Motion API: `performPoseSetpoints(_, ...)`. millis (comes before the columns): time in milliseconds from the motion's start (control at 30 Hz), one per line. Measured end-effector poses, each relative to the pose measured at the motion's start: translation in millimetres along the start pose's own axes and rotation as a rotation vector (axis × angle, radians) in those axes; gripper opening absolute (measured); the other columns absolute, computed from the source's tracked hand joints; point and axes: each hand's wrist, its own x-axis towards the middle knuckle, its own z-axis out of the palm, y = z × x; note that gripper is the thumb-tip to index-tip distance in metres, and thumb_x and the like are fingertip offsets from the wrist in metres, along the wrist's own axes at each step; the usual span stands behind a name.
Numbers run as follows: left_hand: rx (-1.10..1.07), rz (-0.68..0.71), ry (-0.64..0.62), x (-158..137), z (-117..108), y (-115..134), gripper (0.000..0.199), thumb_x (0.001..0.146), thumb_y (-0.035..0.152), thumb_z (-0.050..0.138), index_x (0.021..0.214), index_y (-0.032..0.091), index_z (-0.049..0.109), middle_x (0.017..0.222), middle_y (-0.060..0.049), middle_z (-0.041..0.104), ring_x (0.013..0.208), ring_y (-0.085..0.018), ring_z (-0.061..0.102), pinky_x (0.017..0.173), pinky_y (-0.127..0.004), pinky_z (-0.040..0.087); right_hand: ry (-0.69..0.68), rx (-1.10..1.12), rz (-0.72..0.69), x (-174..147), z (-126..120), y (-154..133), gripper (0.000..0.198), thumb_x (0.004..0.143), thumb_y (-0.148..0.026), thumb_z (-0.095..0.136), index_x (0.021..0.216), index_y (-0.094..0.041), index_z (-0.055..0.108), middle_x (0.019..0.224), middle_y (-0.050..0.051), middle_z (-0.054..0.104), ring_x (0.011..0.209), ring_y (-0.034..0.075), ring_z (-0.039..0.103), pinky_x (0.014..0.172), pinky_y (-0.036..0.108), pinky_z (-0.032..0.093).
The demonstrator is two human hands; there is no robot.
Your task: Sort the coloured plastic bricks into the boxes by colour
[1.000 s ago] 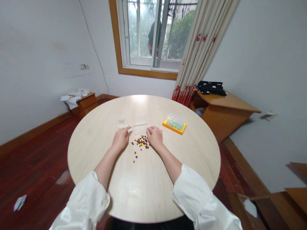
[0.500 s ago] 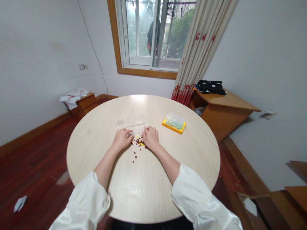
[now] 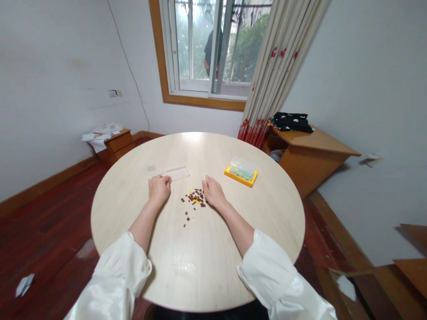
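On the round table lies a loose pile of small brown building bricks [image 3: 197, 195], with a few yellow bricks [image 3: 196, 201] among them. My left hand [image 3: 159, 189] is closed, thumb and fingertips pinched on the near left part of a clear plastic case [image 3: 178, 173]. The case lies beyond the pile, slightly to the left; the hand hides part of it. Along the pile's right edge rests my right hand [image 3: 214, 192], its fingers stretched out and nothing seen in them. A few stray bricks [image 3: 187, 218] lie closer to me.
A yellow tray [image 3: 247, 181] bearing a clear plastic box [image 3: 242, 167] stands on the table's right side. A small translucent piece [image 3: 151, 167] lies left of the case. Beyond the table are a wooden desk [image 3: 316, 138] with folded cloth, a curtain [image 3: 276, 58] and a window.
My left hand has moved left, drawing the clear case with it away from the pile. My right hand has come off the case and shifted slightly right.
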Motion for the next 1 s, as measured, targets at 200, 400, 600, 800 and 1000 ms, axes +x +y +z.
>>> performPoseSetpoints(200,0.015,-0.055,0.016,-5,-6,3,0.037,0.079,0.016,0.039,0.1,0.016,0.069,0.098,-0.014,0.066,0.095,-0.028,0.057,0.082,-0.039,0.037,-0.205,0.132,-0.212,-10,4,-12,0.042,0.095,-0.03,0.026,0.125,-0.015,0.05,0.134,0.011,0.051,0.13,0.021,0.039,0.11,0.042,0.025)
performPoseSetpoints(400,0.049,-0.131,0.012,-10,-16,-6,0.039,0.078,0.016,0.038,0.1,0.015,0.07,0.096,-0.015,0.067,0.093,-0.029,0.059,0.079,-0.039,0.038,-0.311,0.261,-0.365,-21,4,-23,0.042,0.094,-0.035,0.027,0.119,-0.018,0.056,0.127,0.008,0.057,0.129,0.021,0.041,0.109,0.041,0.027)
performPoseSetpoints(600,0.058,-0.211,0.016,-16,-16,-11,0.037,0.077,0.018,0.04,0.1,0.017,0.069,0.099,-0.015,0.066,0.097,-0.031,0.055,0.082,-0.043,0.036,-0.352,0.461,-0.392,-24,-2,-21,0.049,0.092,-0.048,0.03,0.097,-0.019,0.068,0.094,0.006,0.07,0.119,0.022,0.052,0.104,0.041,0.034)
performPoseSetpoints(800,-0.043,-0.246,0.211,-19,-17,-6,0.034,0.071,0.015,0.047,0.096,0.019,0.07,0.105,-0.015,0.057,0.104,-0.035,0.046,0.087,-0.052,0.033,-0.409,0.723,-0.181,-26,0,-18,0.056,0.083,-0.058,0.041,0.099,-0.013,0.069,0.095,0.011,0.071,0.089,0.022,0.066,0.085,0.041,0.049)
performPoseSetpoints(1000,-0.527,0.159,0.193,-35,-17,18,0.031,0.074,0.011,0.039,0.089,0.019,0.064,0.088,-0.006,0.061,0.089,-0.021,0.056,0.086,-0.039,0.045,-0.006,0.795,0.002,-15,5,-9,0.058,0.08,-0.062,0.042,0.093,-0.013,0.071,0.102,0.014,0.07,0.096,0.025,0.064,0.09,0.043,0.046)
